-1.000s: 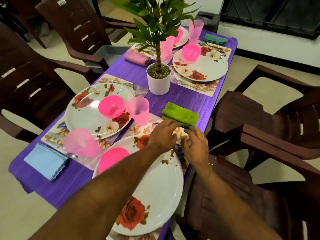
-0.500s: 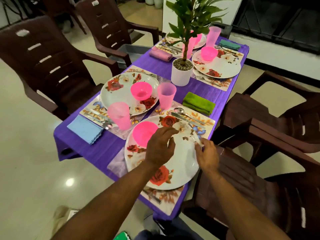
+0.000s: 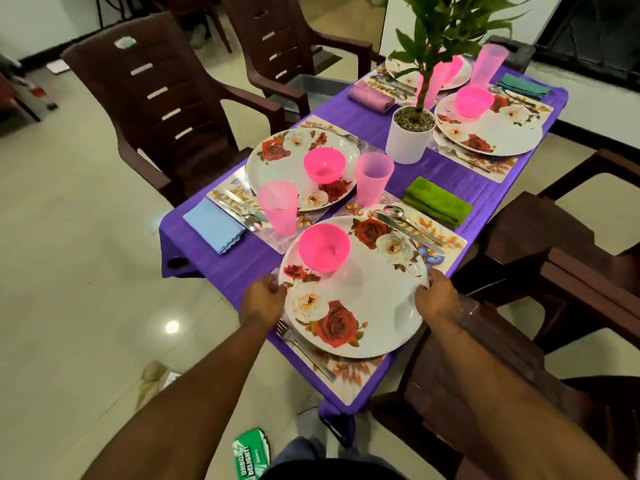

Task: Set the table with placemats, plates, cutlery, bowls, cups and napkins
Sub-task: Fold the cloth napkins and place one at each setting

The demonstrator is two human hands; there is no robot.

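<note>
Dining room with dark chairs on a pale tiled floor

The glossy cream floor [image 3: 86, 271] carries a round glare from a lamp [image 3: 172, 327]. Two dark brown plastic armchairs [image 3: 166, 109] stand left of where the plate is gripped, across the purple-covered table [image 3: 242, 268]; more of the same chairs [image 3: 571, 258] crowd its right side. A potted plant in a white pot [image 3: 410, 136] stands beyond the grip. White walls [image 3: 41, 22] with a dark skirting close the room; a dark grille [image 3: 588, 26] fills the far right. A green wrapper [image 3: 251, 457] lies on the floor.
</note>
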